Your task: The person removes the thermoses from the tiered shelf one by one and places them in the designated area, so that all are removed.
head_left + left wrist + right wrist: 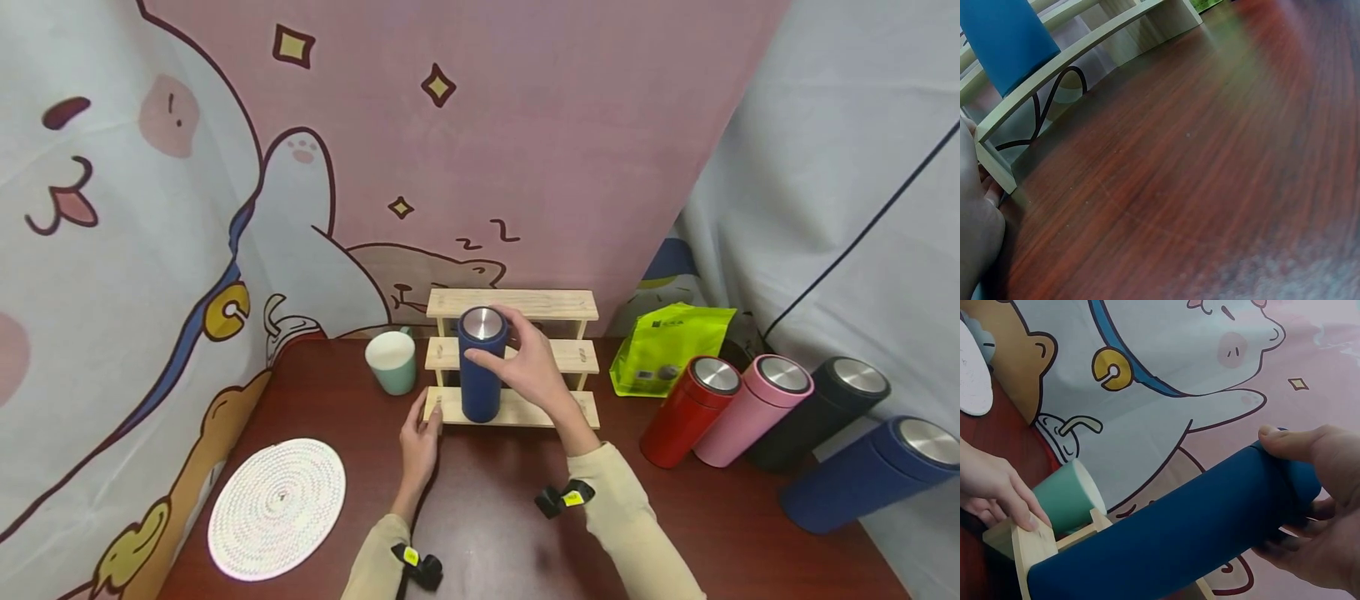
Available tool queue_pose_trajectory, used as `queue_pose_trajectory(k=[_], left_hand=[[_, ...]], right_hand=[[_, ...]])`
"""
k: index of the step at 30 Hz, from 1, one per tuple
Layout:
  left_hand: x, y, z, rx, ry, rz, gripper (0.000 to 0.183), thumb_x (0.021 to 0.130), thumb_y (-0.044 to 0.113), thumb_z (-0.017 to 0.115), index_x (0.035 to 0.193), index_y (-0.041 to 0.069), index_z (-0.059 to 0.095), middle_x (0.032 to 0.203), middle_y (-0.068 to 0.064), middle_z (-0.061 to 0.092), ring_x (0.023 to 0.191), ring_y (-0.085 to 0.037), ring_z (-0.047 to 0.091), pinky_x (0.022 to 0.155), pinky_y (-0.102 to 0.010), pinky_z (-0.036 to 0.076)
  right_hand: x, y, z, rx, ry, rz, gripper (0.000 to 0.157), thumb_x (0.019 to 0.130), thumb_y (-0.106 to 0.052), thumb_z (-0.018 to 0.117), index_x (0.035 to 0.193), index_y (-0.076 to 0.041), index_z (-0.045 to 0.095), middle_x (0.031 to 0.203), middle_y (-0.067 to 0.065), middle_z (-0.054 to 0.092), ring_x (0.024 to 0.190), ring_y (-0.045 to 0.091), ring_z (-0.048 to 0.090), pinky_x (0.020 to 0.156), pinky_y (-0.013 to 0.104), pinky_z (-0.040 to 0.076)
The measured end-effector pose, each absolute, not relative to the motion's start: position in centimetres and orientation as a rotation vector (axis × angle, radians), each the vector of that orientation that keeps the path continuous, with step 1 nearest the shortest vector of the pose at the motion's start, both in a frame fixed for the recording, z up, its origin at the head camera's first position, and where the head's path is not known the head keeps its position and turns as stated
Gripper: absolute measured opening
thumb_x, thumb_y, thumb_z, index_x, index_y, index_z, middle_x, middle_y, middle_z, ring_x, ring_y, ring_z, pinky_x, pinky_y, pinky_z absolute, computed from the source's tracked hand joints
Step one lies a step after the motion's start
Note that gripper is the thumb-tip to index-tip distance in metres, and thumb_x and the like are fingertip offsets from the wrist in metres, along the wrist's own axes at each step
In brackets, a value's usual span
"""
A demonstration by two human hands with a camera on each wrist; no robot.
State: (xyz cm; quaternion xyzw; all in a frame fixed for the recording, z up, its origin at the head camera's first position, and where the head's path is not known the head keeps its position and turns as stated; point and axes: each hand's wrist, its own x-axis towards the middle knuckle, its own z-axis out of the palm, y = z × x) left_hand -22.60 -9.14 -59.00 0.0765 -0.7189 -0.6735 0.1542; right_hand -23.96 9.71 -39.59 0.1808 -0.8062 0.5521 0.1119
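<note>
A blue thermos bottle (481, 375) with a steel-topped lid stands upright on the lowest step of a small wooden tiered rack (540, 410). My right hand (531, 364) grips the bottle near its lid, thumb on one side and fingers round the other, as the right wrist view also shows. At the rack's left end, my left hand (421, 442) holds the edge of the lowest step, with the thumb on top of the board (1036, 540). In the left wrist view only part of that hand (979, 219) shows beside the rack's end.
Left of the rack stands a green mug (393, 367). A round woven mat (277, 508) lies at the front left. To the right are a lime-green pouch (667, 350) and red (686, 417), pink (750, 412), black (817, 417) and larger blue (862, 475) bottles.
</note>
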Motion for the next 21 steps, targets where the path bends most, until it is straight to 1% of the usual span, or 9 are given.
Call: queue_pose_trajectory(k=[2,3,5,8,10,13,16,19,21], left_hand=[[-23.0,-9.1,-60.1,0.233,-2.063,-1.908,0.046,0.1,0.019,0.065,0.145,0.014,0.057,0.148,-0.01,0.057,0.119,-0.02,0.057,0.086,-0.019,0.046],[-23.3,-9.2,-60.6,0.236,-2.066,-1.894,0.046,0.101,0.021,0.065,0.145,0.015,0.057,0.149,-0.009,0.056,0.122,-0.02,0.055,0.087,-0.019,0.046],[-23.5,-9.2,-61.1,0.24,-2.074,-1.877,0.045,0.1,0.023,0.065,0.145,0.018,0.058,0.148,-0.007,0.057,0.12,-0.019,0.056,0.087,-0.02,0.045],[-23.6,-9.2,-61.1,0.236,-2.073,-1.866,0.045,0.1,0.023,0.066,0.145,0.018,0.058,0.145,-0.007,0.059,0.1,-0.015,0.059,0.079,-0.019,0.046],[-23.6,-9.2,-61.2,0.229,-2.069,-1.871,0.046,0.1,0.023,0.066,0.145,0.017,0.058,0.142,-0.008,0.061,0.086,-0.011,0.057,0.073,-0.019,0.046],[-23.6,-9.2,-61.3,0.227,-2.07,-1.871,0.046,0.1,0.023,0.066,0.145,0.016,0.057,0.141,-0.009,0.061,0.079,-0.009,0.055,0.07,-0.019,0.046],[-23.7,-9.2,-61.4,0.227,-2.075,-1.865,0.046,0.101,0.023,0.065,0.145,0.016,0.057,0.145,-0.007,0.058,0.095,-0.012,0.058,0.08,-0.024,0.049],[-23.8,-9.2,-61.4,0.22,-2.066,-1.876,0.046,0.101,0.022,0.064,0.146,0.015,0.057,0.15,-0.007,0.055,0.123,-0.018,0.054,0.1,-0.037,0.047],[-23.8,-9.2,-61.4,0.208,-2.058,-1.89,0.046,0.101,0.021,0.064,0.146,0.014,0.056,0.151,-0.007,0.054,0.134,-0.022,0.049,0.108,-0.047,0.043]], right_hand=[[-23.9,9.9,-39.7,0.543,-2.357,1.604,0.074,0.081,-0.021,0.087,0.144,-0.006,0.052,0.132,0.015,0.065,0.123,0.032,0.063,0.105,0.05,0.049],[-23.8,10.0,-39.8,0.55,-2.344,1.598,0.073,0.081,-0.02,0.088,0.143,-0.006,0.053,0.131,0.015,0.065,0.122,0.031,0.064,0.105,0.049,0.05],[-23.7,10.2,-39.9,0.564,-2.312,1.587,0.071,0.081,-0.019,0.088,0.142,-0.005,0.054,0.13,0.015,0.066,0.12,0.031,0.064,0.104,0.048,0.05],[-23.6,10.4,-40.1,0.546,-2.286,1.569,0.069,0.082,-0.019,0.087,0.141,-0.004,0.054,0.13,0.015,0.065,0.119,0.029,0.065,0.103,0.046,0.051],[-23.4,10.6,-40.2,0.522,-2.275,1.565,0.068,0.082,-0.019,0.086,0.141,-0.004,0.055,0.13,0.014,0.065,0.119,0.029,0.065,0.103,0.045,0.051],[-23.2,11.1,-40.3,0.476,-2.27,1.559,0.066,0.083,-0.021,0.086,0.14,-0.005,0.055,0.13,0.013,0.064,0.119,0.028,0.065,0.104,0.044,0.051],[-22.9,11.8,-40.2,0.458,-2.259,1.555,0.068,0.083,-0.023,0.086,0.141,-0.006,0.055,0.131,0.014,0.063,0.121,0.029,0.064,0.104,0.045,0.051],[-22.4,12.6,-40.0,0.453,-2.252,1.564,0.067,0.083,-0.023,0.086,0.142,-0.007,0.055,0.133,0.012,0.063,0.123,0.028,0.063,0.106,0.044,0.049],[-22.1,13.1,-39.9,0.449,-2.254,1.565,0.067,0.083,-0.024,0.086,0.142,-0.009,0.055,0.133,0.011,0.063,0.124,0.027,0.062,0.108,0.044,0.048]])
